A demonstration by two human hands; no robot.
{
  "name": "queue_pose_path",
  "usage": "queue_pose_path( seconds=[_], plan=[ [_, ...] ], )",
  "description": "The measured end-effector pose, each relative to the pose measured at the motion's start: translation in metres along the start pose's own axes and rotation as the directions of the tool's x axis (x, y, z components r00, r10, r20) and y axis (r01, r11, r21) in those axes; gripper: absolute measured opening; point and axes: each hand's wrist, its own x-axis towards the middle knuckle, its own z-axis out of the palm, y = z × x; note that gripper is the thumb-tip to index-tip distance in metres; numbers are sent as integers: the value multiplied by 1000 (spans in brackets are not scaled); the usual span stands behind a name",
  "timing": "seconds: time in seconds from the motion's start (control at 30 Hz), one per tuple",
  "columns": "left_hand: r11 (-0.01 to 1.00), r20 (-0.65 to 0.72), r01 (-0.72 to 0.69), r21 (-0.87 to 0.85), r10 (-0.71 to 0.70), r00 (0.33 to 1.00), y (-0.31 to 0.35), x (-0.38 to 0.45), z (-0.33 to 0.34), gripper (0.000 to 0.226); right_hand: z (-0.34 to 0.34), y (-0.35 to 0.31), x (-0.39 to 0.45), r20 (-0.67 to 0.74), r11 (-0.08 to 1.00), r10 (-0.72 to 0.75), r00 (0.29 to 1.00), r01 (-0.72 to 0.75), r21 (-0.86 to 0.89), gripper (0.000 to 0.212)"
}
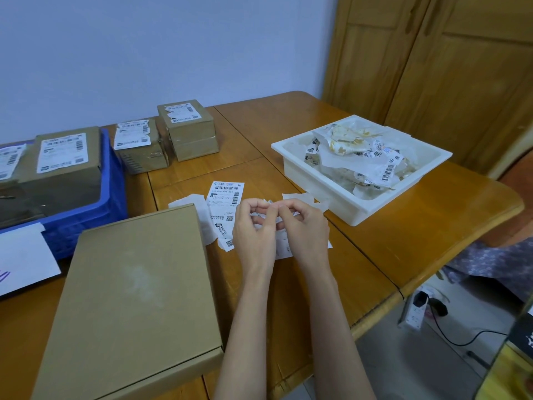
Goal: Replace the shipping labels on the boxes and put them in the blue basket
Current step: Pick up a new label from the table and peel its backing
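I count five boxes: a large flat box (129,298) without a label at lower left, two small labelled boxes (141,145) (187,129) side by side at upper centre, and two labelled ones (66,157) in the blue basket (112,180) at the left edge. One whole shipping label (225,209) lies flat mid-frame. My left hand (253,226) and right hand (305,226) meet fingertip to fingertip just right of it, both pinching a crumpled label scrap (261,217). Bare wooden table (375,243) stretches right toward its rounded edge. The white tray (360,209) at upper right holds a heap of torn labels and backing paper (360,151).
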Motion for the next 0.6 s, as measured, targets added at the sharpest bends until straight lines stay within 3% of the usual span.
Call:
queue_pose_path(
  seconds=[0.3,0.6],
  plan=[
    [992,-39,-80,100,84,996,-7,4,0,5,-3,-2,-1,19,1000,-4,1000,4,1,17],
    [993,-4,-67,96,67,998,-8,3,0,9,-2,-3,1,-4,998,-57,998,56,-33,11]
  ],
)
